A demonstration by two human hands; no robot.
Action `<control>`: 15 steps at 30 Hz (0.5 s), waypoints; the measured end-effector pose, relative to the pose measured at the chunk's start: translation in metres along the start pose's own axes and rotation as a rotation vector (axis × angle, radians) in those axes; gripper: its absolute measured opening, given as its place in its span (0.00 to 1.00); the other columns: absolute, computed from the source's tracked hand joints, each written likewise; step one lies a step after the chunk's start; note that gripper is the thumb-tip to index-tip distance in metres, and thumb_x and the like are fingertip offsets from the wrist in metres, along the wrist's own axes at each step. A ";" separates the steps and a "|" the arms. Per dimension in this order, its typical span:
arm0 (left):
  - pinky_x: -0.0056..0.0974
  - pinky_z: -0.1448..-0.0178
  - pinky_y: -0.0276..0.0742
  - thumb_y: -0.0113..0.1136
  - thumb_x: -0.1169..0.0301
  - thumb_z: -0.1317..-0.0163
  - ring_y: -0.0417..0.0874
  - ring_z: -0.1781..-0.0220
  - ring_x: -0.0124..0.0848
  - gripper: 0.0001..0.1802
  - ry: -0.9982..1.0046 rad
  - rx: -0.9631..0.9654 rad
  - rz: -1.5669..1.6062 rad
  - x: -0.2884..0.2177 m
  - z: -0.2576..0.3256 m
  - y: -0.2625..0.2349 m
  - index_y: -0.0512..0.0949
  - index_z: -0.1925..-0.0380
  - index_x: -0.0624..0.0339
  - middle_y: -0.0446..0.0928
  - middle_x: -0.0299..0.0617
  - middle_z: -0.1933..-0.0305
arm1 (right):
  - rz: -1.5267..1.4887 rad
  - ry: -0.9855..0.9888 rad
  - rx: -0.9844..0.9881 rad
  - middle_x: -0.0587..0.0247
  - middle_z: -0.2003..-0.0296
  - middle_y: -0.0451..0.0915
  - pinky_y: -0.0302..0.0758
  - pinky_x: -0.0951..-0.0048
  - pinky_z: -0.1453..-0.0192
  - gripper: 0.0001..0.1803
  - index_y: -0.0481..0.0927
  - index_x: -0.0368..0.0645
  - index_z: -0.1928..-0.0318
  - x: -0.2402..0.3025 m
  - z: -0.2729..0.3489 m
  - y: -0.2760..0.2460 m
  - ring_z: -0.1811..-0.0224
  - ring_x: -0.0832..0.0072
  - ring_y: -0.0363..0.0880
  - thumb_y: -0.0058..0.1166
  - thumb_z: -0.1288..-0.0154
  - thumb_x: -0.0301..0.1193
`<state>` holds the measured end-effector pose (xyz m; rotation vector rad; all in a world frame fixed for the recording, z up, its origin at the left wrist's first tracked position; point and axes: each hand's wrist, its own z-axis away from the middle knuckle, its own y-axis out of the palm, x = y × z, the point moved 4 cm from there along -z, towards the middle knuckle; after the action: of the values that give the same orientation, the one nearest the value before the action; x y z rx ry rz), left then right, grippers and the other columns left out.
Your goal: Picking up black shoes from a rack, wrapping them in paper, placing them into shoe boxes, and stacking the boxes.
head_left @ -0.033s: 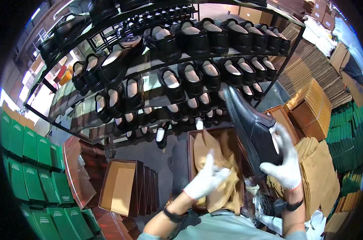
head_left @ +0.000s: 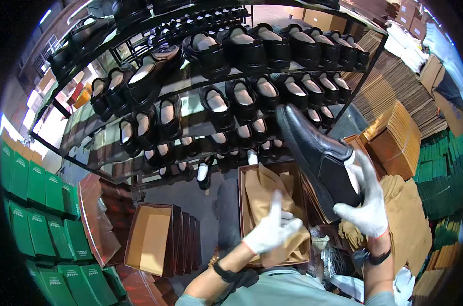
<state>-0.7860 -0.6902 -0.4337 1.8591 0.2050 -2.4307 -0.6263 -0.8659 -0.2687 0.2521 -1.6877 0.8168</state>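
Observation:
In a white glove, my right hand [head_left: 370, 211] grips a black leather slip-on shoe [head_left: 317, 153] around its heel end. The shoe is held up at a slant, toe pointing away and to the left, with a pale lining at its opening. My left hand [head_left: 273, 230], also gloved in white, hovers over an open dark-red shoebox [head_left: 241, 204] in front of me. Its index finger points forward, slightly blurred, and it holds nothing that I can see. Crumpled brown paper [head_left: 262, 188] fills the box; whether the left fingertips touch it, I cannot tell.
Ahead stands a metal rack [head_left: 201, 81] lined with black shoes. Nested open boxes [head_left: 152, 239] lie to the left, beside stacked green boxes [head_left: 37, 224]. On the right are brown paper sheets [head_left: 407, 219], bundled cardboard [head_left: 395, 140] and more green boxes [head_left: 441, 173].
My left hand has shifted slightly right and nearer to me above the box. The shoe in my right hand has turned a little, its toe swinging left.

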 end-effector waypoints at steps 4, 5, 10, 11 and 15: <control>0.57 0.40 0.85 0.66 0.52 0.23 0.89 0.48 0.64 0.59 0.060 0.306 -0.505 -0.029 0.015 0.047 0.40 0.12 0.72 0.85 0.70 0.48 | 0.470 -0.471 0.074 0.46 0.34 0.81 0.72 0.53 0.19 0.47 0.82 0.37 0.29 0.056 -0.040 -0.028 0.27 0.54 0.79 0.78 0.54 0.39; 0.59 0.42 0.85 0.66 0.54 0.23 0.88 0.51 0.63 0.55 0.227 0.284 -0.469 -0.024 0.028 0.051 0.45 0.13 0.74 0.85 0.66 0.52 | 0.539 -0.533 0.087 0.46 0.37 0.82 0.73 0.52 0.21 0.44 0.85 0.38 0.33 0.071 -0.048 -0.031 0.29 0.53 0.80 0.78 0.55 0.40; 0.55 0.35 0.77 0.64 0.48 0.24 0.83 0.48 0.54 0.38 0.710 0.253 -0.743 -0.004 0.052 0.027 0.74 0.33 0.75 0.81 0.58 0.50 | 0.345 -0.485 0.237 0.49 0.38 0.85 0.77 0.56 0.25 0.40 0.85 0.36 0.38 0.113 -0.096 0.002 0.33 0.58 0.83 0.78 0.52 0.43; 0.55 0.33 0.76 0.63 0.44 0.24 0.82 0.48 0.54 0.38 0.758 0.267 -0.841 0.008 0.046 0.028 0.78 0.38 0.74 0.81 0.57 0.49 | 0.496 -0.590 0.402 0.50 0.40 0.87 0.80 0.55 0.27 0.37 0.88 0.37 0.41 0.117 -0.108 0.013 0.36 0.57 0.87 0.77 0.51 0.42; 0.55 0.30 0.74 0.58 0.36 0.24 0.83 0.54 0.55 0.39 0.666 0.390 -0.848 0.027 0.028 0.051 0.84 0.50 0.70 0.83 0.55 0.58 | 0.669 -0.395 1.082 0.42 0.49 0.91 0.86 0.52 0.37 0.35 0.91 0.42 0.38 0.020 -0.131 0.113 0.43 0.49 0.90 0.72 0.39 0.52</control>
<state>-0.8132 -0.7441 -0.4559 3.2590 0.7262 -2.2142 -0.5952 -0.6946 -0.2838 0.6224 -1.5210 2.2807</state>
